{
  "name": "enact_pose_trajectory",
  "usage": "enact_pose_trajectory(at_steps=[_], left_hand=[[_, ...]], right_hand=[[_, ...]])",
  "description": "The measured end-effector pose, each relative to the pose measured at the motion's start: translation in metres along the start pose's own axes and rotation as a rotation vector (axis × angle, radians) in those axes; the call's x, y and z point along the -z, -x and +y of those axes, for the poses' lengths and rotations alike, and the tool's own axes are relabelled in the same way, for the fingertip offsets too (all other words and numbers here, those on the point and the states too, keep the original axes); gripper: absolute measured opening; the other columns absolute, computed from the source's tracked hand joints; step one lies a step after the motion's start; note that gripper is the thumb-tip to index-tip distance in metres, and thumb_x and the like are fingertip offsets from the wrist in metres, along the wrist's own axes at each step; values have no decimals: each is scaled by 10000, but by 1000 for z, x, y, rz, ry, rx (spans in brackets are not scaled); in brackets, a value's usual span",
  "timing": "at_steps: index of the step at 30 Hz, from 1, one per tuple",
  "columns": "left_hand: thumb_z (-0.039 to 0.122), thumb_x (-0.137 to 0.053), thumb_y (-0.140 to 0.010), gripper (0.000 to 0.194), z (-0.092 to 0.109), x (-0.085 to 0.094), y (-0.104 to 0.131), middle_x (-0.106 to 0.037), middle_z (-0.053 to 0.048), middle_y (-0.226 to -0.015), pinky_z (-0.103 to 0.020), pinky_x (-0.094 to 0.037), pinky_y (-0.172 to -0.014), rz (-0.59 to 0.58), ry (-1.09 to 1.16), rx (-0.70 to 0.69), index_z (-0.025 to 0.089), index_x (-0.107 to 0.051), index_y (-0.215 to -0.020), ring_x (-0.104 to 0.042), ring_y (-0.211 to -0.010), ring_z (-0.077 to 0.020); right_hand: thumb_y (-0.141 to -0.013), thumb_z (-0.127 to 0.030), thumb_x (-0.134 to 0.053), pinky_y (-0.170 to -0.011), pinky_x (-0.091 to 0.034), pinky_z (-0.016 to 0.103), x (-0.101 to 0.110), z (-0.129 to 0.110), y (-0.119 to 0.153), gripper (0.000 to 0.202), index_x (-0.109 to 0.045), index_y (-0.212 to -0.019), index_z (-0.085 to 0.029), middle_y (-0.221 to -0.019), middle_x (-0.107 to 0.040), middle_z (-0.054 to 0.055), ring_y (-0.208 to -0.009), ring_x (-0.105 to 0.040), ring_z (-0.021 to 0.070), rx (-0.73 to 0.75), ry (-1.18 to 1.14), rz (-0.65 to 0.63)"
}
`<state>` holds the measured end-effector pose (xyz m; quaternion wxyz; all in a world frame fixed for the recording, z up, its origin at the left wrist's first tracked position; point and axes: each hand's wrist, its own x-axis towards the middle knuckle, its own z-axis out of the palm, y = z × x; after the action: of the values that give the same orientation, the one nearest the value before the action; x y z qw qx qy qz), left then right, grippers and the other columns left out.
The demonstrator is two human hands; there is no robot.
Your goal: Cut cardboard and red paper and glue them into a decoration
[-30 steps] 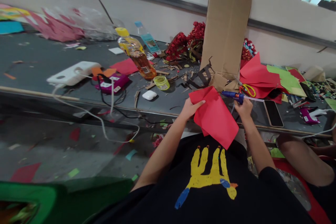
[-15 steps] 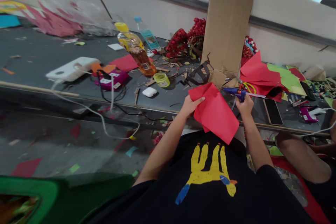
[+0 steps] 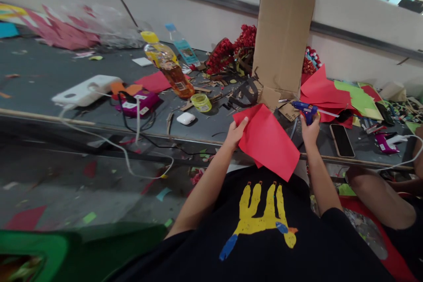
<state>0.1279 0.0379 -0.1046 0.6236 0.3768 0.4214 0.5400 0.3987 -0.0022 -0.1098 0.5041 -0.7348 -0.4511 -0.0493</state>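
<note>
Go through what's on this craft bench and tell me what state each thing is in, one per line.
left hand: gripping the red paper's edge
red paper: held up, creased
right hand: closed round the glue gun
glue gun: lifted, nozzle pointing left
juice bottle: capped, partly full
cardboard sheet: upright against the wall
phone: flat, screen dark

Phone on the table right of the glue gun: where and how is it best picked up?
The phone lies flat, screen up, its long axis running away from the table edge. Probably best to pinch its two long edges from above, near the middle. The right hand is nearest, but it holds the glue gun; the left hand holds the red paper.
</note>
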Motion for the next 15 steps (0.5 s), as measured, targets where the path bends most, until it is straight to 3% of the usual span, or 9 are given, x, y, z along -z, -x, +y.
enact_pose_trajectory(at_steps=[4, 10, 15], left_hand=[[595, -813, -467, 617, -2, 3, -3, -713, -81, -811, -322, -545, -680, -4, -12, 33, 152, -654, -866, -674, -744, -234], [537, -825, -448, 550, -4, 9, -8, -693, -65, -712, -316, -531, -615, -5, -15, 35, 155, -641, -800, -678, -717, -252], [546, -828, -405, 586, -6, 6, -6, -709, -51, -752, -311, -538, -631, -7, 25, 2, 160, -648, -808, -684, -724, -252]], right_hand=[[-851, -505, -478, -838, -484, 365, -4, 12, -4, 432, -436, -1101, -154, -1075, -623, 161, -975, -633, 228, -29, -170, 31], [-862, -476, -472, -837, -494, 361, -12, 28, -8, 399, -434, -1102, -159, -1046, -604, 120, -955, -619, 195, -22, -200, 30], [-867, -457, -449, -684, -523, 306, -14, 36, -12, 426, -422, -1158, -147, -1056, -583, 116, -791, -610, 149, -125, -319, 24]])
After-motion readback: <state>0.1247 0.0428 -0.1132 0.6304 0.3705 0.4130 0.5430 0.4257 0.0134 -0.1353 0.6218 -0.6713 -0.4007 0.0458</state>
